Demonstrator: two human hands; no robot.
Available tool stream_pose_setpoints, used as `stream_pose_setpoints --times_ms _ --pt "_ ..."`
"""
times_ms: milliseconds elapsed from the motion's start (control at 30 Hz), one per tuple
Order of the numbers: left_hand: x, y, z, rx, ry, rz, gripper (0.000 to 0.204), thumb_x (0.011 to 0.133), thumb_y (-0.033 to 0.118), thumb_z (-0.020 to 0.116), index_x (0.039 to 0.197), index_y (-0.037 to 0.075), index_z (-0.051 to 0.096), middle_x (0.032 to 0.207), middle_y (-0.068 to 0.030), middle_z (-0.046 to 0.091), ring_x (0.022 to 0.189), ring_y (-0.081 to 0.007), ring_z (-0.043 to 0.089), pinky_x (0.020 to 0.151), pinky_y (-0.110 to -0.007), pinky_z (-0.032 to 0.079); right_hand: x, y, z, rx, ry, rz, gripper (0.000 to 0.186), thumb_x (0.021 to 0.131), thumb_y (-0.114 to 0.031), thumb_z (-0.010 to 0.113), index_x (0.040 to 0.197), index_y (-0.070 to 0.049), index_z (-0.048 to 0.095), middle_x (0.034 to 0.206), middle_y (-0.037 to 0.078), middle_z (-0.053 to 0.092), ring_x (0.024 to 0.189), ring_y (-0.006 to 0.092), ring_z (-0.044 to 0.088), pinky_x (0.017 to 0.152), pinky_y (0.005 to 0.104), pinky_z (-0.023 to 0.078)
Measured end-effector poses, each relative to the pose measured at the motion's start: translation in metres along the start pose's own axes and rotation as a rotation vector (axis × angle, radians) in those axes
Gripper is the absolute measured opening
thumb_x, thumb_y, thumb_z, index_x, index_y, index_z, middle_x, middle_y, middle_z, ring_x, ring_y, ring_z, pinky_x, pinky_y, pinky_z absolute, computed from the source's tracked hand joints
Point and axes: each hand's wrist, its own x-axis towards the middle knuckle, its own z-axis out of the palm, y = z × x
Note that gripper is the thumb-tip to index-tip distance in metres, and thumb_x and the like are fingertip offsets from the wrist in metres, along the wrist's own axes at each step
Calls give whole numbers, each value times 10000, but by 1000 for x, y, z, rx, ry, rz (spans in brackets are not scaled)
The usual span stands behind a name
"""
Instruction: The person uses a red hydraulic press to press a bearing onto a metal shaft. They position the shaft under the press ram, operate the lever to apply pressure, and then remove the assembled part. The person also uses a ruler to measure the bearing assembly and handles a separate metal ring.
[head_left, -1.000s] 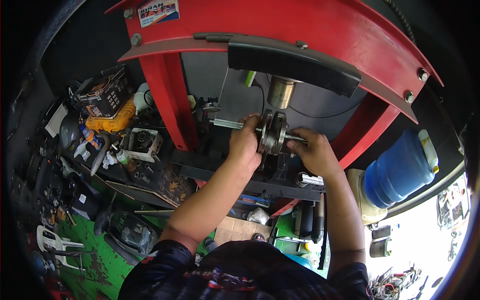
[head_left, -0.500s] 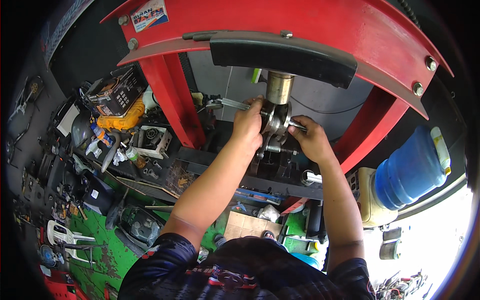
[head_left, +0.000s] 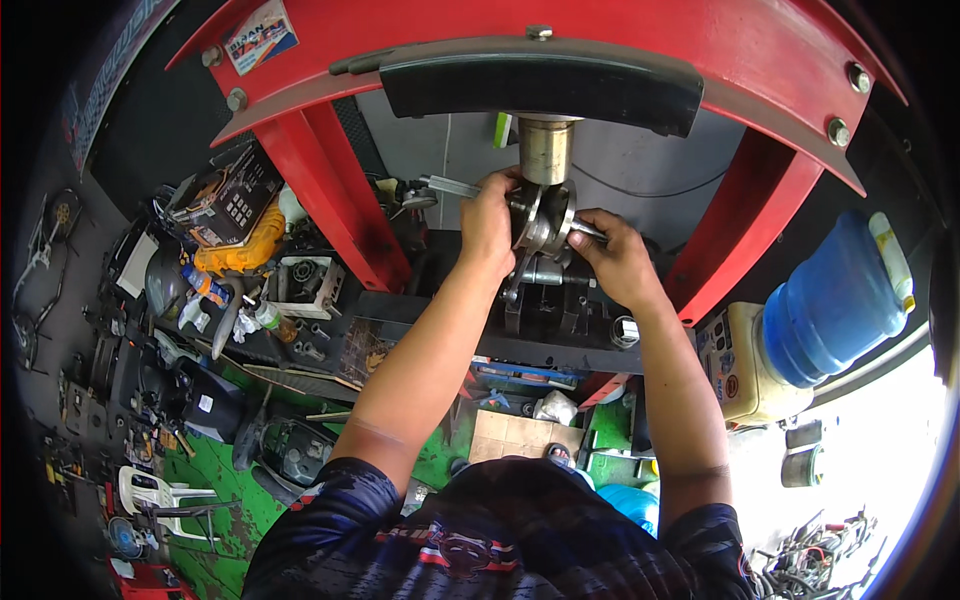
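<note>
A steel crankshaft stands under the round ram of a red press frame. My left hand grips the crankshaft's left side, where a shaft end sticks out. My right hand holds its right side around the other shaft end. Beneath the part, dark steel support blocks rest on the press bed. My fingers hide part of the crank webs.
Engine parts and spray cans crowd a bench at left, with a yellow-and-black box behind. A blue water bottle sits on a cream dispenser at right. Below lie a green floor, a cardboard piece and a white chair.
Both hands stay on the crankshaft under the ram. The view has shifted, so press and hands sit a little higher and closer in the frame.
</note>
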Motion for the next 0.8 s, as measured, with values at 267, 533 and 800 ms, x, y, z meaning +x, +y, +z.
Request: stream_pose_setpoints --times_ms 267,533,800 --pt "-3 7 8 31 27 -7 295 945 171 534 1100 -33 681 964 -130 702 842 -235 696 784 -379 581 -5 -12 2 -71 47 -13 343 955 -219 727 1208 6 669 1071 183 707 999 258 673 905 372 506" --pt "8 4 -2 64 40 21 293 929 145 536 1073 -54 696 940 -127 705 825 -228 695 774 -362 574 -6 -10 6 -124 28 -1 381 956 -368 704 1238 -112 693 1130 181 710 1141 368 634 1035 489 422" --pt "4 1 1 111 31 62 307 916 160 566 1044 -64 732 950 -121 718 854 -225 687 789 -359 548 -8 -4 8 -96 73 -18 387 952 -359 711 1235 -95 699 1131 201 707 1104 381 657 1006 462 469"
